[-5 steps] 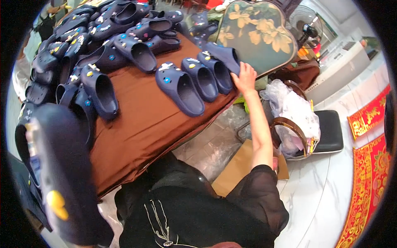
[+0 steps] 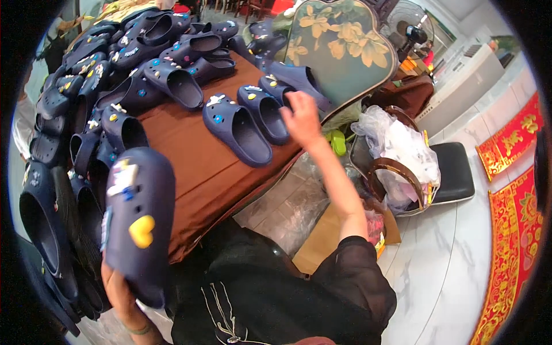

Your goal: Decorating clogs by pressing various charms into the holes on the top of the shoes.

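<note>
My left hand (image 2: 118,296) grips the heel end of a navy clog (image 2: 138,221) with a yellow heart charm, held upright close to me at the lower left. My right hand (image 2: 302,118) reaches out over the brown-covered table (image 2: 190,164) and rests on the edge of a navy slipper (image 2: 270,112) at the right end of a short row; its fingers curl on the rim. Another navy slipper (image 2: 236,129) lies just left of it. Many more navy clogs (image 2: 144,63) with small charms cover the far and left parts of the table.
A green heart-shaped panel with yellow flowers (image 2: 339,49) leans at the table's right end. A chair holding a white plastic bag (image 2: 397,149) stands to the right on the white tiled floor, beside red patterned mats (image 2: 512,190). Cardboard and clear plastic lie under the table edge.
My right hand has shifted slightly left along the row of slippers. The clog in my left hand stays raised.
</note>
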Demonstrator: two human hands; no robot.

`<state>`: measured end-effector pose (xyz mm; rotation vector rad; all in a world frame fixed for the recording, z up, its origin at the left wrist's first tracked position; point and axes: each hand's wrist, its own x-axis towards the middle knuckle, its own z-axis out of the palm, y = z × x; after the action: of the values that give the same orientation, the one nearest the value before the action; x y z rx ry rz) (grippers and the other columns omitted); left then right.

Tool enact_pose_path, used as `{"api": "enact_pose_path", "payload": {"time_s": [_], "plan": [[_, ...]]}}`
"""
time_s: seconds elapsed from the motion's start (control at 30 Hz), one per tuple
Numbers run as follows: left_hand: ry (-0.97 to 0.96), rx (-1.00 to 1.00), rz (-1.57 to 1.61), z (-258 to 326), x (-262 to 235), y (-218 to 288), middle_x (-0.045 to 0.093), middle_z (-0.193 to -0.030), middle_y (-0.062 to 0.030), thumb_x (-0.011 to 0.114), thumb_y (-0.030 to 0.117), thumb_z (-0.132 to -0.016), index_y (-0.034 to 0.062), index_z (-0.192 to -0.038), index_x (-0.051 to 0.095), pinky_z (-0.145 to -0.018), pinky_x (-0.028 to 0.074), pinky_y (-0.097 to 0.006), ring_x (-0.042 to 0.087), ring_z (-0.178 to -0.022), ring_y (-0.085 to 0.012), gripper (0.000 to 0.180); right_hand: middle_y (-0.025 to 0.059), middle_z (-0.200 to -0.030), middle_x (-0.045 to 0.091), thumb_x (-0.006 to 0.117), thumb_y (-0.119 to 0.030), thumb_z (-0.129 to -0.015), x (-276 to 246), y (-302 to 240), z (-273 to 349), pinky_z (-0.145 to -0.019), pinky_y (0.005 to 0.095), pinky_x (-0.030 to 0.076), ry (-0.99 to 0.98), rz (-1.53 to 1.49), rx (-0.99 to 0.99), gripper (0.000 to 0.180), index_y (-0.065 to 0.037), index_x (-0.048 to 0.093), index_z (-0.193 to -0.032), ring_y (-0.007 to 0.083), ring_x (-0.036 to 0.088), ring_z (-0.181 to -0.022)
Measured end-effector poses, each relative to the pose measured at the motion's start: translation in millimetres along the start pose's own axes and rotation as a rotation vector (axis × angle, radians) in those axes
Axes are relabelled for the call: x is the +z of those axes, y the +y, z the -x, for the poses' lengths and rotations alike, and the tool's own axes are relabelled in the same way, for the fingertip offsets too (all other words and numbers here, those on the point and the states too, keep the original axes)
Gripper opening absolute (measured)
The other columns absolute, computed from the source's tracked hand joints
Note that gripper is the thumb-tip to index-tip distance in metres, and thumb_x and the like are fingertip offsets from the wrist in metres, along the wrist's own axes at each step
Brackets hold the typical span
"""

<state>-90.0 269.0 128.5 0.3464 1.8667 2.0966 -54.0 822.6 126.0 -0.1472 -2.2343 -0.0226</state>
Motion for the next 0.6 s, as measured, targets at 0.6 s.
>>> {"api": "enact_pose_path", "payload": {"time_s": [0.6], "plan": [[0.016, 0.320, -0.839, -100, 32, -83, 0.059, -0.098, -0.0063, 0.049, 0.011, -0.093, -0.0038, -0.113, 0.058, -0.083, 0.041, -0.024, 0.055, -0.091, -0.0146, 0.026, 0.0198, -0.124, 0.049, 0.053, -0.025, -0.093, 124, -224, 71, -0.101, 0.0373, 0.037, -0.355, -1.146, 0.274, 0.043, 0.002, 0.047, -0.126, 0.0331, 0.047, -0.119]]}}
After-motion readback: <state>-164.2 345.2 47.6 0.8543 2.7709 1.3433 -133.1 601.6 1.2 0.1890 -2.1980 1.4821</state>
